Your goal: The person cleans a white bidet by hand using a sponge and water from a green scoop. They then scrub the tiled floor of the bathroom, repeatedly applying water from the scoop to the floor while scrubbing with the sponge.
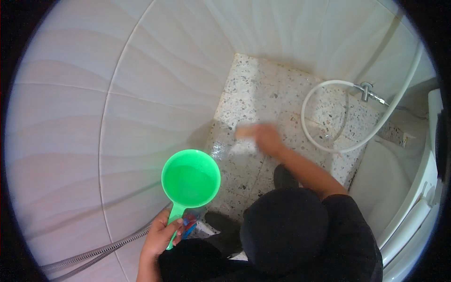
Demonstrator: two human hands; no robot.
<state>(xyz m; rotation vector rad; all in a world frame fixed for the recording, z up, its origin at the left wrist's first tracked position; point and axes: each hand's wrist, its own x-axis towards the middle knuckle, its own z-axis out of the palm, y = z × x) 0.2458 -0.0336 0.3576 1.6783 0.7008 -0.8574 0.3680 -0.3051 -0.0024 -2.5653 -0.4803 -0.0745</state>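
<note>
My left hand point(164, 232) is closed on the handle of a green plastic dipper point(191, 178), held level with its bowl up near the tiled wall. What looks like some liquid lies in the bowl. Above the speckled terrazzo floor, my right hand point(269, 139) is blurred by motion; its fist grips a light tan block-like object point(245, 132), perhaps a brush, too blurred to name surely. A shiny wet patch point(217, 151) lies on the floor beside it.
A white hose point(303, 116) loops from a metal valve point(366, 92) at the right wall. A white toilet point(380, 176) stands at right. Metal flexible hoses point(116, 246) run along the left wall. A red and blue item point(189, 225) lies partly hidden behind my left hand.
</note>
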